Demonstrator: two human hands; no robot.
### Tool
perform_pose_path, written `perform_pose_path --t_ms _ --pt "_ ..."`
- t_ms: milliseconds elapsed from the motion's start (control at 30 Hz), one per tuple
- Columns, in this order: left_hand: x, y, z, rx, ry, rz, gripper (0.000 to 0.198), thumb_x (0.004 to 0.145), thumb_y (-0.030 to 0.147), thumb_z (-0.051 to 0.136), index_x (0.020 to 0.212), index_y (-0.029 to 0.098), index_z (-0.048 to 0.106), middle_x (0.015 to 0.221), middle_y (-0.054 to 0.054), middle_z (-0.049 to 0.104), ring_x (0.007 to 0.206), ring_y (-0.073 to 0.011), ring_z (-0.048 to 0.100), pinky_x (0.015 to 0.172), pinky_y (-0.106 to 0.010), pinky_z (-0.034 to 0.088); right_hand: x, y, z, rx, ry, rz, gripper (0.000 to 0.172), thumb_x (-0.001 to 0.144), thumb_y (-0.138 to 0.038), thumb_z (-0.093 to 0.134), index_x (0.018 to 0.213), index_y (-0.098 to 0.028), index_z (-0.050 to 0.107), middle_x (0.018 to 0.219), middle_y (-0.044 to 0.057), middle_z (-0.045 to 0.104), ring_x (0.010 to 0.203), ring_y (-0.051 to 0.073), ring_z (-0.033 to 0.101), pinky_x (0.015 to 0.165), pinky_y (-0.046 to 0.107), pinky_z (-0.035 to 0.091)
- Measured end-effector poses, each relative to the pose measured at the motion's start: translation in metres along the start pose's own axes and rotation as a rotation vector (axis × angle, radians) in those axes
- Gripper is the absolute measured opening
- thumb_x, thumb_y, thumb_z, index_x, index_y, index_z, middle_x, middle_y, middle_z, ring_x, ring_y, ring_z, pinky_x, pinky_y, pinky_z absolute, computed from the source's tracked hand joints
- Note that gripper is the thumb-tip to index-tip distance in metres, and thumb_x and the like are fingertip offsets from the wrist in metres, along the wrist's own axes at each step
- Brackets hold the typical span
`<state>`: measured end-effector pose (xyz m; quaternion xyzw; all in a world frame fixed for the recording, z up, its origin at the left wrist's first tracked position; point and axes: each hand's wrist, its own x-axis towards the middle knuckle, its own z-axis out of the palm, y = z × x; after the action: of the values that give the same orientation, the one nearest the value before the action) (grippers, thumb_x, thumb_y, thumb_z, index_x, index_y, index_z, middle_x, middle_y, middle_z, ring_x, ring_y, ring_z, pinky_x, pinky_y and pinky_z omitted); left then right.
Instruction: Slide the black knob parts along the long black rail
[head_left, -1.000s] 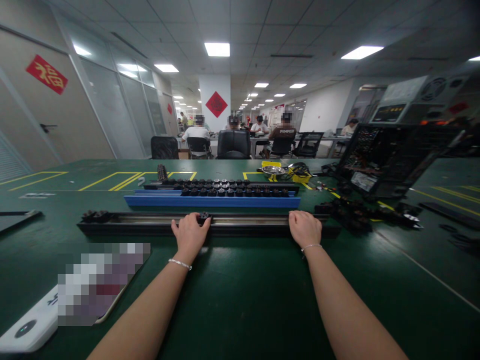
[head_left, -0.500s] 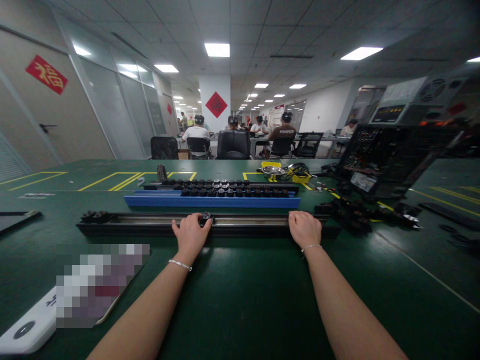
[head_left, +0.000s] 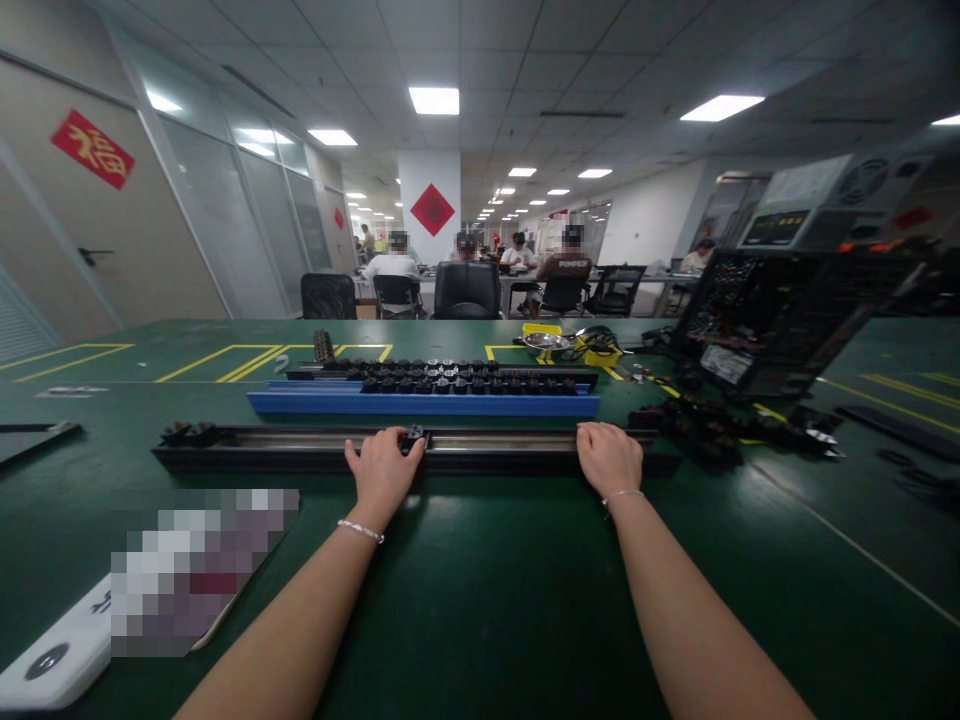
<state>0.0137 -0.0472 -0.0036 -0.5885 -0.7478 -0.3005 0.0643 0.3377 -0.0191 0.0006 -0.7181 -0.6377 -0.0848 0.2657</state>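
A long black track rail (head_left: 495, 462) with a metallic channel along its top lies across the green table in front of me. My left hand (head_left: 381, 462) is on its middle, thumb and fingers closed around a small black block (head_left: 415, 434) that sits in the channel. My right hand (head_left: 611, 460) wraps over the rail's right part, its fingers folded and their tips hidden behind it. More black blocks (head_left: 191, 434) sit at the rail's left end. Behind it, a blue rail (head_left: 427, 403) and another black rail (head_left: 540, 372) carry rows of similar blocks.
A white object, partly blurred (head_left: 56, 650), lies at the front left. To the right are a heap of black parts (head_left: 697, 428) and an opened computer case (head_left: 750, 320). Cables and a metal bowl (head_left: 551, 342) stand farther back. People sit beyond the table.
My left hand and the small black block have shifted very slightly right along the rail. My right hand stays in the same place.
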Motion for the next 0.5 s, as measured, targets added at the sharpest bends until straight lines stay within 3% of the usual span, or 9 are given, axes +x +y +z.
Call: perform_pose_path --t_ms 500 --pt "-0.0002 0.0029 -0.0030 -0.017 -0.011 -0.015 0.037 0.078 0.052 0.051 0.097 0.023 0.063 0.098 -0.007 0.070 0.104 -0.0281 0.056 0.107 -0.056 0.014 0.0004 0.0002 0.0011 0.005 0.004 0.004 0.039 0.089 -0.030 0.031 0.101 -0.023 0.067 0.113 0.004 0.065 0.110 0.019 0.050 0.092 0.036 0.030"
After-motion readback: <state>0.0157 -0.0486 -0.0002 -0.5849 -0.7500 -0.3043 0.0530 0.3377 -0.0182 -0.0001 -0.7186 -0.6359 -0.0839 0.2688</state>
